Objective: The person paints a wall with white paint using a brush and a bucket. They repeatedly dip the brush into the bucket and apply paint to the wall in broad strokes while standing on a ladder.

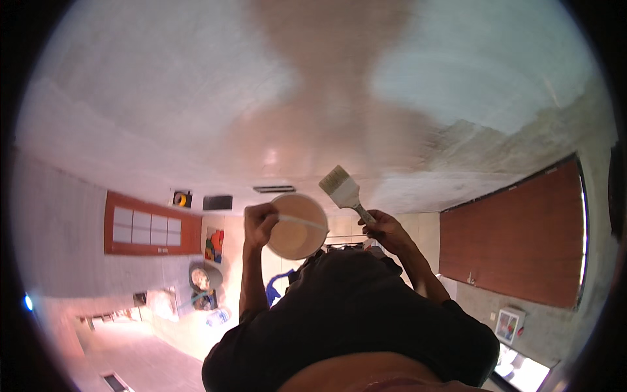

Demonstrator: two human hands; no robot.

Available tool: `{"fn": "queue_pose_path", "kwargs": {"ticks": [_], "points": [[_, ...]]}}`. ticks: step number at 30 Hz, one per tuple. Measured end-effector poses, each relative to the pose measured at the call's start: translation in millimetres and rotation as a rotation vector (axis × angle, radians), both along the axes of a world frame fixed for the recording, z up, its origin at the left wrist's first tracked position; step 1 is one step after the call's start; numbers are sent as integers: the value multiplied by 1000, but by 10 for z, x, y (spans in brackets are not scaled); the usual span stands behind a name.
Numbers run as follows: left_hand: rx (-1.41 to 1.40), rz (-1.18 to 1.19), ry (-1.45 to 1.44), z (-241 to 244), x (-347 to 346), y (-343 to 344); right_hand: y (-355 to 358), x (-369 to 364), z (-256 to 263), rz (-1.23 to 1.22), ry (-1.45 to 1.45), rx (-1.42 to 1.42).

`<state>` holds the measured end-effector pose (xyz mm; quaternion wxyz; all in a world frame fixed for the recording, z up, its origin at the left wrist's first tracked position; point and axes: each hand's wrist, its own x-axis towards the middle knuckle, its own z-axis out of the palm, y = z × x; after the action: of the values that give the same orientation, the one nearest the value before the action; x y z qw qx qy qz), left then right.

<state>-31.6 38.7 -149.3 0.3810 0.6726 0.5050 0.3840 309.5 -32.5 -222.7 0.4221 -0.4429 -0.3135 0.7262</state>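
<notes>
My left hand grips a pale plastic bucket by its left side, where a white handle strip runs across the opening. Whether the fingers close on the rim or on the handle, I cannot tell. The inside looks beige, and any liquid level is unclear. In my right hand is a wide flat paintbrush, held by its handle with the bristles pointing up and left. Its bristles stay apart from the wall ahead, a plastered surface with whitish areas and a broad brownish patch.
A brown door stands at right and a door with pale panes at left. On the tiled floor at left are a dark bin, a plastic bottle and a colourful mat. A small wall cabinet hangs lower right.
</notes>
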Motion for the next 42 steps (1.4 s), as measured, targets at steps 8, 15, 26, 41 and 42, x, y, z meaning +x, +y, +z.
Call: {"fn": "queue_pose_path", "kwargs": {"ticks": [8,15,26,41,42], "points": [[32,-101,-5,-166,364,26,291,-317,296,-139,-363,224],[39,-201,20,-260,558,55,360,-497,293,-239,-446,497],[31,-279,-23,227,815,156,404,-174,670,-185,-480,488],[50,-389,-61,200,1065,237,386,-306,849,54,-323,343],[52,-395,-67,179,1081,233,389,-287,826,36,-327,337]]}}
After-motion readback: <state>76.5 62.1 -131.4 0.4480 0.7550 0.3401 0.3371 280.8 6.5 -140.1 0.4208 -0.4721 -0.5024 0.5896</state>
